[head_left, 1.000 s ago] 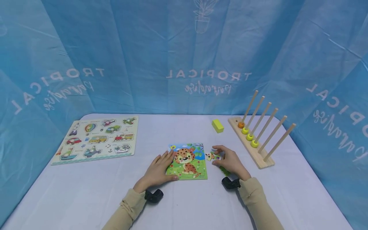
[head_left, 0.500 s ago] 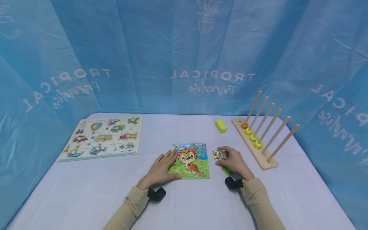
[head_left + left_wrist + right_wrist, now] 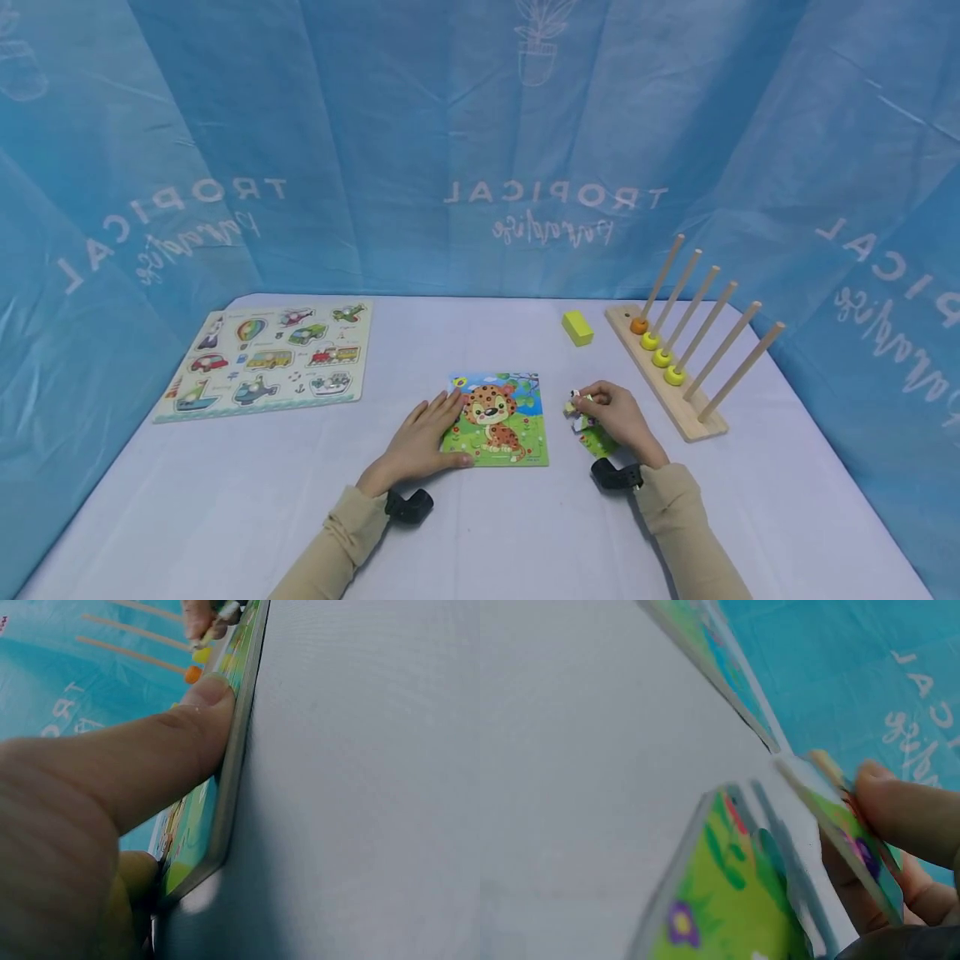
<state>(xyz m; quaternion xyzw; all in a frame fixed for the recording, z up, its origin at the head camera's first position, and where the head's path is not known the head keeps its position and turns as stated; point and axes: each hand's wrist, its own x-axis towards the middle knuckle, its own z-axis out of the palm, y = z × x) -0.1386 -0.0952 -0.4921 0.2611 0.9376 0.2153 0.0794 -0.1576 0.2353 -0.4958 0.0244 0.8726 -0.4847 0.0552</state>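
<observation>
My left hand (image 3: 411,446) rests with spread fingers at the left side of a square leopard picture puzzle (image 3: 501,435). Its thumb (image 3: 176,746) presses near the puzzle's front edge in the left wrist view. Just right of the puzzle, my right hand (image 3: 624,423) pinches a jigsaw piece (image 3: 847,832) between thumb and fingers, tilted up on edge. That piece is green with a purple flower, and a tan and orange bit shows close behind it. Below the right hand lies another green jigsaw piece (image 3: 598,443), partly covered by the hand in the head view.
A vehicle peg puzzle board (image 3: 285,400) lies at the back left. Behind the right hand is a yellow block (image 3: 577,328). A wooden peg stand (image 3: 686,410) with upright rods and several beads stands at the right. A blue printed curtain (image 3: 420,125) surrounds the table.
My right hand has drawn slightly right, away from the leopard puzzle, and turned the piece from nearly flat to tilted. The left hand stays put on the puzzle. The head view has shifted slightly.
</observation>
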